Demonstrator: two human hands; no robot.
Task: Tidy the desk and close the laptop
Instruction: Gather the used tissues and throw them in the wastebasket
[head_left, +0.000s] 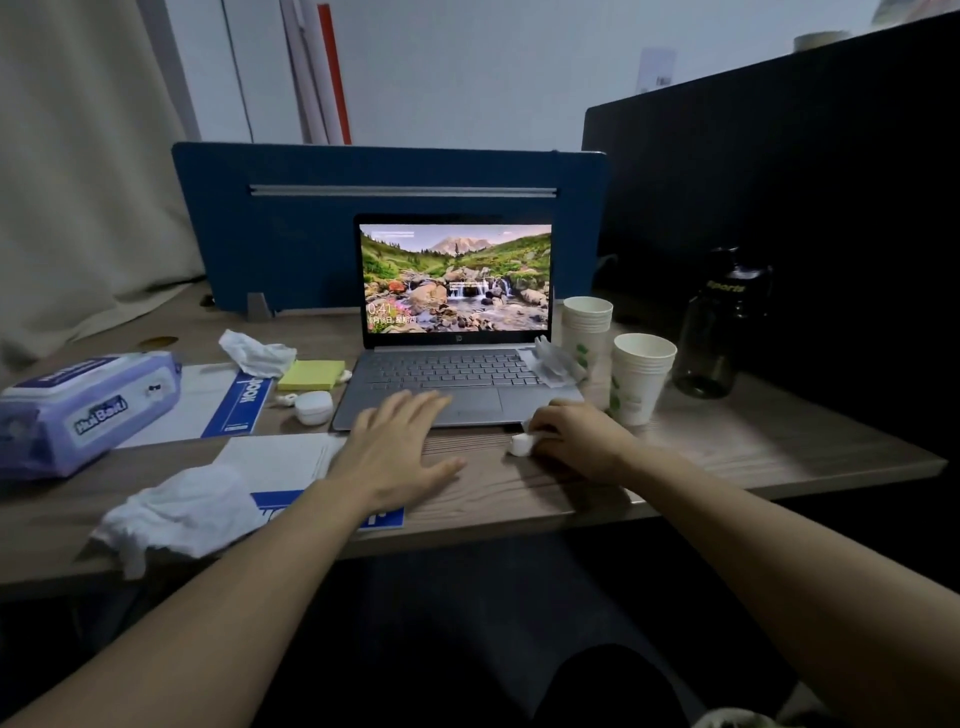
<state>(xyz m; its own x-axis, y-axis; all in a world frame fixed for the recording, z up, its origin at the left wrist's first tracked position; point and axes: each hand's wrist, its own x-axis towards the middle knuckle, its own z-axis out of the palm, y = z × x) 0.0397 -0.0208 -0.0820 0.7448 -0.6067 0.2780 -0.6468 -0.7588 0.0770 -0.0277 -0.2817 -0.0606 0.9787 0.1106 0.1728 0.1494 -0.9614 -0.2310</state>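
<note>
Laptop (457, 332) stands open just beyond both hands' grip on desk (727, 441).

You have one laptop (457, 332), two stacks of paper cups (587, 332) (639, 376), two crumpled tissues (257, 353) (182, 512), one pack of wipes (88, 410), one pad of sticky notes (310, 375) and one dark bottle (719, 327).

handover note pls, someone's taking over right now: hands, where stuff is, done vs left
Left hand: open, flat, over the laptop's front edge.
Right hand: curled on a small white item by the laptop's right corner.
Laptop open, screen lit; a clear wrapper lies on its keyboard.
Left: crumpled tissues, notebooks, sticky notes, wipes pack, paper cups. Nothing visibly tidied.
</note>
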